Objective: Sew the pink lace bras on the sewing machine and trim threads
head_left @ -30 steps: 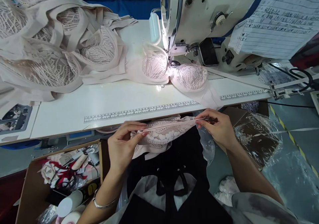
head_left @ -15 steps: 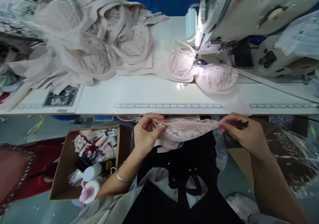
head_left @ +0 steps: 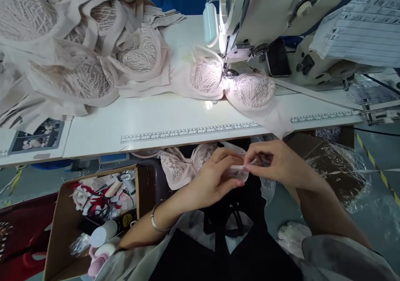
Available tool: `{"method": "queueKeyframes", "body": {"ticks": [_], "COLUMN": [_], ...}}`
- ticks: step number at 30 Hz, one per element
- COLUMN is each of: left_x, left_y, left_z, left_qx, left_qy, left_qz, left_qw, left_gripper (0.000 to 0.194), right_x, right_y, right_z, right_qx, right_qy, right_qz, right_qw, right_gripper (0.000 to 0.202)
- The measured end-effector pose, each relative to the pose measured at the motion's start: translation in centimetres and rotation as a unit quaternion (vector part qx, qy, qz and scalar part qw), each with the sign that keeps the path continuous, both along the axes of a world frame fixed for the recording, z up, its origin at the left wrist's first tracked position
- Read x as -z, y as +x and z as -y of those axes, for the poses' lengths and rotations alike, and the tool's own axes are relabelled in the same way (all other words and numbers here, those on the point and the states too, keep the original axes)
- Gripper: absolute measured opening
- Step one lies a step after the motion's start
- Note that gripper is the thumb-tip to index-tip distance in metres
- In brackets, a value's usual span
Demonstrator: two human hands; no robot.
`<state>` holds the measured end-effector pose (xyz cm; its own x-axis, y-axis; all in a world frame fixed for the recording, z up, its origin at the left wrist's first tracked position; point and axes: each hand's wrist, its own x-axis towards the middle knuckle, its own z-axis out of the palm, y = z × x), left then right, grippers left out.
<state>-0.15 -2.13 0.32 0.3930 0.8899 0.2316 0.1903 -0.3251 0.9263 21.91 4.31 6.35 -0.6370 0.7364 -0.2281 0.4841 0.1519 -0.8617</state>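
Note:
A pale pink lace bra [head_left: 178,168] lies over my lap below the table edge. My left hand [head_left: 218,174] is on the pale fabric at its right end, fingers bent around it. Beside it my right hand [head_left: 265,160] pinches the edge of the same sheer fabric between thumb and fingers. Another lace bra [head_left: 253,91] lies on the table, its middle beneath the lit needle area of the sewing machine [head_left: 281,6]. More such bras [head_left: 140,53] are heaped at the left and join up with it.
A printed ruler strip [head_left: 193,131] runs along the front of the white table [head_left: 150,120]. Below left is a cardboard box [head_left: 59,227] with scraps and bottles. A phone [head_left: 278,60] and paper sheets [head_left: 359,26] are by the machine; plastic wrap [head_left: 350,172] lies lower right.
My left hand has moved right and my right hand left, so they are now close together. The bra on my lap shows more of its cups. The view has shifted right.

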Motion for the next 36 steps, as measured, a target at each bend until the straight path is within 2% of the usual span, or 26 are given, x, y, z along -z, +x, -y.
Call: {"method": "queueKeyframes", "body": {"ticks": [1, 4, 7, 9, 11, 16, 20, 36], "left_x": [0.2, 0.8, 1.1, 1.1, 0.9, 1.1, 1.3, 1.1], "left_y": [1.0, 2.8, 3.0, 2.8, 2.7, 2.7, 2.7, 3.2], "left_z": [-0.1, -0.2, -0.5, -0.6, -0.7, -0.7, -0.7, -0.5], "left_qx": [-0.02, -0.072, -0.095, -0.111, -0.113, -0.113, -0.116, -0.168], "left_qy": [0.014, 0.037, 0.05, 0.059, 0.071, 0.092, 0.099, 0.076], "left_qz": [0.009, 0.02, 0.022, 0.014, 0.004, -0.007, -0.009, -0.008], "left_qw": [1.0, 0.997, 0.994, 0.992, 0.991, 0.989, 0.988, 0.983], "left_gripper": [0.007, 0.019, 0.02, 0.02, 0.02, 0.018, 0.017, 0.022], "right_x": [0.1, 0.8, 1.8, 2.4, 2.9, 3.2, 3.3, 4.2], "right_y": [-0.5, -0.9, -0.2, 0.3, 0.6, 0.6, 0.3, -1.0], "right_z": [0.2, 0.6, 0.9, 1.1, 1.3, 1.2, 0.9, 1.9], "right_qx": [-0.004, -0.001, 0.036, 0.084, 0.101, 0.039, 0.027, 0.15], "right_qy": [0.016, 0.049, 0.042, 0.03, 0.018, 0.037, 0.055, 0.05], "right_qz": [0.005, -0.002, -0.034, -0.064, -0.087, -0.082, -0.097, -0.163], "right_qw": [1.0, 0.999, 0.998, 0.994, 0.991, 0.995, 0.993, 0.974], "right_gripper": [0.012, 0.014, 0.012, 0.023, 0.028, 0.014, 0.01, 0.018]}}
